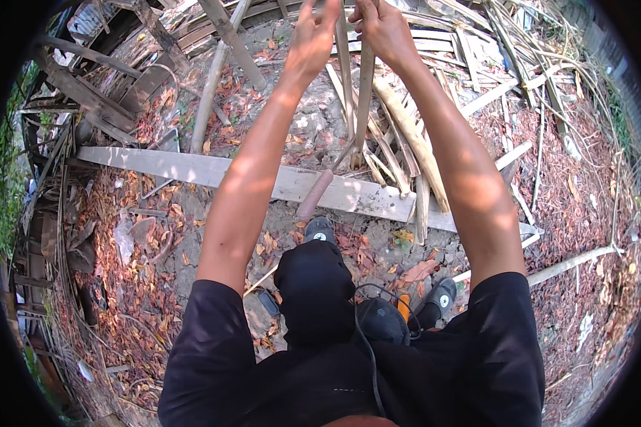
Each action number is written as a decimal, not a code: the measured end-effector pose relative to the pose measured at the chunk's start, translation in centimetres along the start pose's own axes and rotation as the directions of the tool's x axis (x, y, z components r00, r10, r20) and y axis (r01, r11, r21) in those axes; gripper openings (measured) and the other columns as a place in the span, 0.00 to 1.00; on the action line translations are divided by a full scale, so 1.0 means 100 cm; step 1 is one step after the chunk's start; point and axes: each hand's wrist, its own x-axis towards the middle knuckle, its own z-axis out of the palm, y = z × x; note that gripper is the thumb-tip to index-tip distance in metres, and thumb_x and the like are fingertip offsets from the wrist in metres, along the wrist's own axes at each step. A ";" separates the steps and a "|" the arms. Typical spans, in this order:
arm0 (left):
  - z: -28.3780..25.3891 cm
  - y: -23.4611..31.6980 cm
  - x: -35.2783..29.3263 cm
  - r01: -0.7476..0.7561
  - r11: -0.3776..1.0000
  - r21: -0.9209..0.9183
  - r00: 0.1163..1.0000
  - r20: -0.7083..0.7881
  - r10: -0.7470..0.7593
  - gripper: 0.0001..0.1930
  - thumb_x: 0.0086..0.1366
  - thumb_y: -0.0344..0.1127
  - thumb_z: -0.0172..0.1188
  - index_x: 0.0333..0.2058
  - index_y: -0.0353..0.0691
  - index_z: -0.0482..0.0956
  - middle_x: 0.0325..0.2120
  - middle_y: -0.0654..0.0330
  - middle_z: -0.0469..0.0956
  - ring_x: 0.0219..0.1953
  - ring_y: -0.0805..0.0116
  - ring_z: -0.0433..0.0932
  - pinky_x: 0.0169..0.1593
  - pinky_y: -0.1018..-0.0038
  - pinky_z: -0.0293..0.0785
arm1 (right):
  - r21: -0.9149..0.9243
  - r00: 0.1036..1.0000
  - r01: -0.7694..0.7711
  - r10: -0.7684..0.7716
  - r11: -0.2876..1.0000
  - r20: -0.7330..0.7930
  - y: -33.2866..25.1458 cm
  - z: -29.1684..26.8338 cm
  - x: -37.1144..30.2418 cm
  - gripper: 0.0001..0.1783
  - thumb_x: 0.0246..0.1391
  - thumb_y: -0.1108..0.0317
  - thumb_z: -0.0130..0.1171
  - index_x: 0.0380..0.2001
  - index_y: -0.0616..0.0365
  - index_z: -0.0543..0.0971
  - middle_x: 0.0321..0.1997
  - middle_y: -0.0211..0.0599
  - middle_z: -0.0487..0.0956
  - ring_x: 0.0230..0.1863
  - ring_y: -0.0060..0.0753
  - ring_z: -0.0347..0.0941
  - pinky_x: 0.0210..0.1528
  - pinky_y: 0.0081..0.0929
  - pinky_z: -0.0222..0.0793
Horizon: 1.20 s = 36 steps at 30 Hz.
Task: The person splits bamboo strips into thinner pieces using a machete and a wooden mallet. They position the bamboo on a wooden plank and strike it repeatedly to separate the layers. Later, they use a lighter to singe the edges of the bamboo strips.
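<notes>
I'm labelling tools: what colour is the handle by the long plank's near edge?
The handle is dull pinkish brown; the head view shows it best.

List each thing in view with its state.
Left hand: raised, blurred; grip unclear.
Right hand: closed on a wooden slat.
Wooden slat: held, near upright.
Brown-handled tool: slanting over the plank.
Plank: lying crosswise.
Peeled pole: lying aslant.
Shoes: worn.
</notes>
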 end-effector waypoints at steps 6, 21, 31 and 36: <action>0.009 -0.041 0.055 -0.358 0.713 0.602 0.865 -0.073 0.496 0.16 0.70 0.44 0.51 0.47 0.41 0.78 0.26 0.51 0.79 0.26 0.54 0.78 0.28 0.57 0.70 | 0.412 0.982 -0.168 0.117 0.895 0.147 -0.003 -0.032 -0.044 0.25 0.67 0.44 0.44 0.33 0.59 0.69 0.24 0.32 0.71 0.27 0.26 0.68 0.32 0.26 0.69; -0.245 -0.121 0.079 0.208 0.966 -0.155 0.869 -0.423 -0.255 0.23 0.72 0.54 0.40 0.23 0.43 0.65 0.12 0.65 0.56 0.15 0.70 0.59 0.26 0.68 0.66 | 0.141 0.429 -0.157 0.196 0.977 -0.882 -0.047 -0.315 -0.273 0.26 0.69 0.43 0.31 0.20 0.44 0.60 0.13 0.21 0.55 0.13 0.18 0.52 0.14 0.20 0.53; -0.712 -0.075 0.037 -0.089 0.877 -0.472 0.764 -0.598 -0.244 0.37 0.65 0.71 0.31 0.29 0.34 0.56 0.17 0.54 0.59 0.17 0.60 0.60 0.45 0.43 0.72 | 0.492 -0.373 -0.139 0.415 0.859 -0.830 0.114 -0.588 -0.372 0.25 0.70 0.54 0.32 0.31 0.66 0.67 0.28 0.46 0.70 0.25 0.38 0.69 0.28 0.37 0.79; -0.631 -0.177 -0.037 -0.202 0.917 -0.344 -0.030 -0.934 -0.357 0.48 0.64 0.73 0.27 0.44 0.17 0.55 0.29 0.29 0.73 0.28 0.35 0.78 0.39 0.40 0.80 | 0.262 -0.386 0.110 0.284 0.959 -0.878 0.061 -0.693 -0.370 0.30 0.68 0.47 0.27 0.32 0.68 0.63 0.22 0.43 0.69 0.19 0.40 0.67 0.22 0.42 0.77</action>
